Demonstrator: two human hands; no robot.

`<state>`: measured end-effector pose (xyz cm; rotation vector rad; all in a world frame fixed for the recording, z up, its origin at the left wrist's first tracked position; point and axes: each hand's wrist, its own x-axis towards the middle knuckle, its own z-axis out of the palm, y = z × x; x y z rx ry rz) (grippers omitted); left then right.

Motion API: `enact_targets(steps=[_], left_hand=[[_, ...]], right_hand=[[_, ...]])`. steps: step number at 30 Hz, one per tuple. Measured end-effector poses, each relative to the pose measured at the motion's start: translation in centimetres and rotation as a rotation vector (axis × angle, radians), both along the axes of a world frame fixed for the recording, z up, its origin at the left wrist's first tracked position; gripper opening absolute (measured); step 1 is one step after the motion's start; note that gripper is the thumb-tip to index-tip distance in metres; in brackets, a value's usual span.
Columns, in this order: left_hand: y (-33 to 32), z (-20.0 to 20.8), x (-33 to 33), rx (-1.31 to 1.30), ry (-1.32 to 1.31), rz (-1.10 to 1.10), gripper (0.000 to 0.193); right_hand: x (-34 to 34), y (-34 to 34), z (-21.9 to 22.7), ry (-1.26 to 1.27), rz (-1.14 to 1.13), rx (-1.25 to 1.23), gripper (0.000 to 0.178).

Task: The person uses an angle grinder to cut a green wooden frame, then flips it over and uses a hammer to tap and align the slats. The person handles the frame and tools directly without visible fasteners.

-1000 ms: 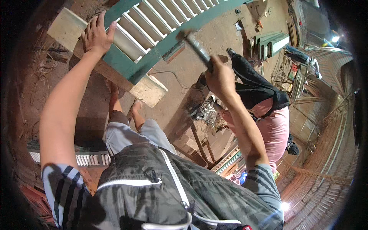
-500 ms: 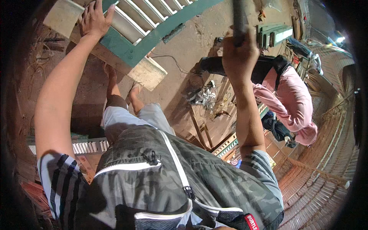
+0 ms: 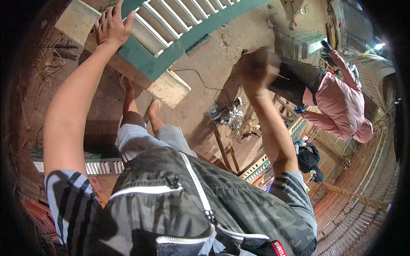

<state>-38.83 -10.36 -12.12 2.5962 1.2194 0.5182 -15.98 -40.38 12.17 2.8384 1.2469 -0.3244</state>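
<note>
A louvred shutter (image 3: 149,64) with a green frame and pale slats lies across wooden supports at the top. My left hand (image 3: 113,27) rests at its near left corner, palm down, with the fingers spread. Raised out to the right is my right hand (image 3: 259,70), closed and smeared by motion. It grips a tool with a dark shaft, seen plainly only in the earlier frame; the tool's head cannot be made out. No contact shows between this hand and the shutter.
A pale wooden block (image 3: 171,88) juts out under the shutter near my feet. A cable (image 3: 198,74) runs over the floor to a heap of scrap (image 3: 230,116). At right are a person in pink (image 3: 341,104) and another in dark clothes (image 3: 308,162). Stacked green panels (image 3: 305,42) stand beyond.
My right hand has swung a little to the left and lower, and is now blurred. The person in pink has straightened and moved right, one arm reaching out. My left hand stays at the shutter.
</note>
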Motion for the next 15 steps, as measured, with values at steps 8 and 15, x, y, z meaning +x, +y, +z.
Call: enact_targets(steps=[8, 15], left_hand=[[-0.7, -0.7, 0.1, -0.077, -0.253, -0.024, 0.07], [0.5, 0.9, 1.3, -0.112, 0.011, 0.013, 0.072]], right_hand=[[2.0, -2.1, 2.5, 0.233, -0.067, 0.082, 0.021], [-2.8, -2.8, -0.7, 0.397, -0.437, 0.523, 0.026]])
